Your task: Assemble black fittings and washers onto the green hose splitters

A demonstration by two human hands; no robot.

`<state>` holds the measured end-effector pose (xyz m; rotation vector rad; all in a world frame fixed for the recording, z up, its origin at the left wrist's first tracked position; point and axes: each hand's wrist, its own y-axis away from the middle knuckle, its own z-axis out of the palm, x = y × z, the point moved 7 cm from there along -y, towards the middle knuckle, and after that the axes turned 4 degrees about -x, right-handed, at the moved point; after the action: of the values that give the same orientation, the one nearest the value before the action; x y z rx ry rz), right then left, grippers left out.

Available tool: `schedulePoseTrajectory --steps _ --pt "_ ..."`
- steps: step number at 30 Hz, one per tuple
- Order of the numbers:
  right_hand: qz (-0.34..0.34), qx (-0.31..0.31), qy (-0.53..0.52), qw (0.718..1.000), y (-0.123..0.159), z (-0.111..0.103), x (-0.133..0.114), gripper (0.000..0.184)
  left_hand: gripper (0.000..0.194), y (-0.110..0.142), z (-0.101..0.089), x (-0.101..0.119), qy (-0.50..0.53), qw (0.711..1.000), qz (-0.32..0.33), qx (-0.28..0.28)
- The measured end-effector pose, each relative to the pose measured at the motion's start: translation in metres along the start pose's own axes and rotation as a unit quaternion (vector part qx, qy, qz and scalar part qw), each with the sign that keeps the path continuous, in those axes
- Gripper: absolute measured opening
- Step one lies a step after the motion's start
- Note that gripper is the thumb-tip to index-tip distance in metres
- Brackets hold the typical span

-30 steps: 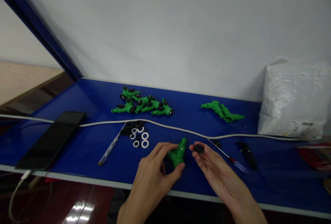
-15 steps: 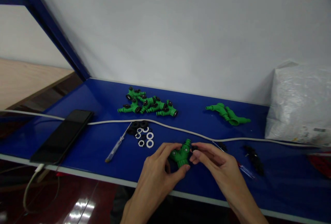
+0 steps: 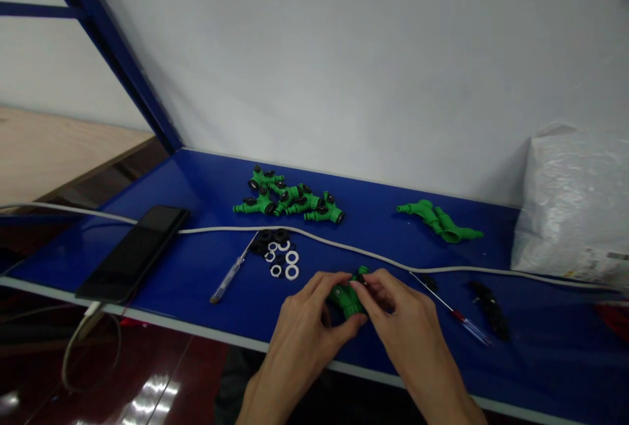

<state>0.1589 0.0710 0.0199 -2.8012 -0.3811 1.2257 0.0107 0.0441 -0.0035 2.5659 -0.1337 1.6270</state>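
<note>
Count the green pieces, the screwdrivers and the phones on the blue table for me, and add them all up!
Green pieces with black knobs, at the back: 5
Bare green pieces, back right: 2
Green piece at the left hand and right hand: 1
Screwdrivers: 2
Phone: 1
Total: 11

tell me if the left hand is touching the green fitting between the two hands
Touching: the head view shows the left hand curled about the green fitting, its thumb against the near end with no gap visible.
</note>
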Motion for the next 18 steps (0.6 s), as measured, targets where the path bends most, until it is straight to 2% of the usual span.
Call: schedulePoseTrajectory --steps 3,6,11,18 --pt "-0.012 0.012 0.061 0.998 0.000 0.004 -0.008 0.018 0.047 0.000 -0.001 0.001 -0.003 1.000 -0.002 0.001" --pt "0.006 0.014 0.101 0.995 -0.001 0.007 -0.008 0.020 0.047 0.001 0.000 0.001 -0.003 1.000 0.002 -0.003" --pt "-0.006 0.015 0.102 0.995 -0.003 0.009 -0.006 0.024 0.049 0.001 0.002 -0.002 0.000 1.000 0.014 0.010" --pt "0.024 0.134 0.178 0.975 0.011 0.012 -0.008 0.043 0.042 0.002 -0.003 0.004 -0.002 1.000 0.022 0.019"
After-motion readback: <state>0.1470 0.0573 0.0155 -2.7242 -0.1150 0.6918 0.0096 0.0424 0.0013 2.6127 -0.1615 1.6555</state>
